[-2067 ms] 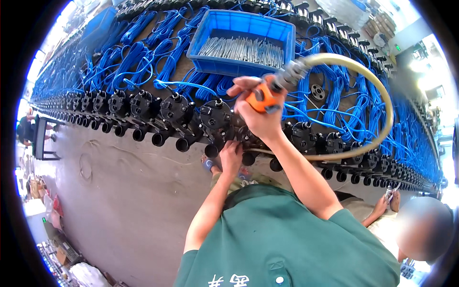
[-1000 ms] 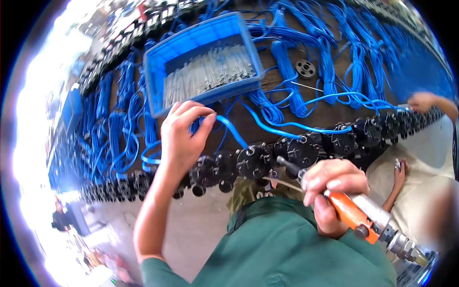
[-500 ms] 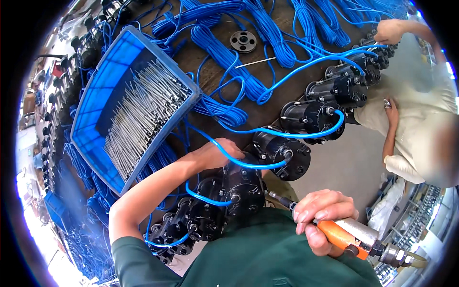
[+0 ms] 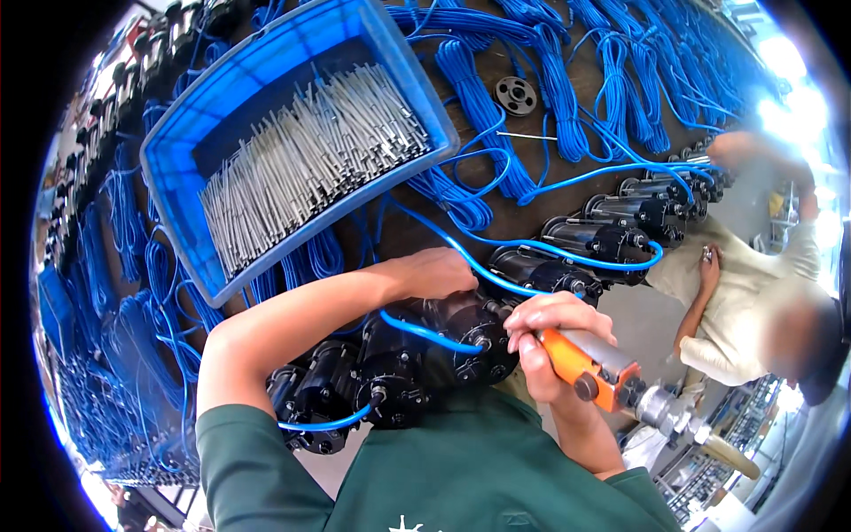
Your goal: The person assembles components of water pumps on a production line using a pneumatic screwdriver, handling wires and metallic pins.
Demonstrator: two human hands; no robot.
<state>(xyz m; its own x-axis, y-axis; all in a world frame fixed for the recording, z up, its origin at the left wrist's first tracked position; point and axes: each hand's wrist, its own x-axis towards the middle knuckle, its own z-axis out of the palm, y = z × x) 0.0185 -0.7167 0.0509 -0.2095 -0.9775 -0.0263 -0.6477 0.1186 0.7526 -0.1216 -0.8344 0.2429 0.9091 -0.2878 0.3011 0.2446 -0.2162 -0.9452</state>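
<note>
My right hand [image 4: 557,326] is wrapped around an orange and silver air screwdriver [image 4: 581,362]. Its front end meets the near end of a black cylindrical unit [image 4: 465,362], close to a bolt; the contact point is partly hidden by my fingers. My left hand [image 4: 441,271] curls over the far end of that same unit, fingertips mostly out of sight. From the unit's end cap a bright blue cable [image 4: 425,333] loops back to the left. Another black unit [image 4: 394,377] stands beside it on the left.
A blue bin [image 4: 448,142] full of long thin metal bolts [image 4: 310,164] sits beyond my left arm. Coiled blue cables [image 4: 483,97], a round metal disc [image 4: 515,96] and a loose rod [image 4: 527,136] lie on the table. Across to the right, another person [image 4: 736,284] works by the row.
My right hand has brought the air screwdriver up and left, onto the unit's end. My view has shifted, so the bin appears larger and further right. The left hand stays at the unit.
</note>
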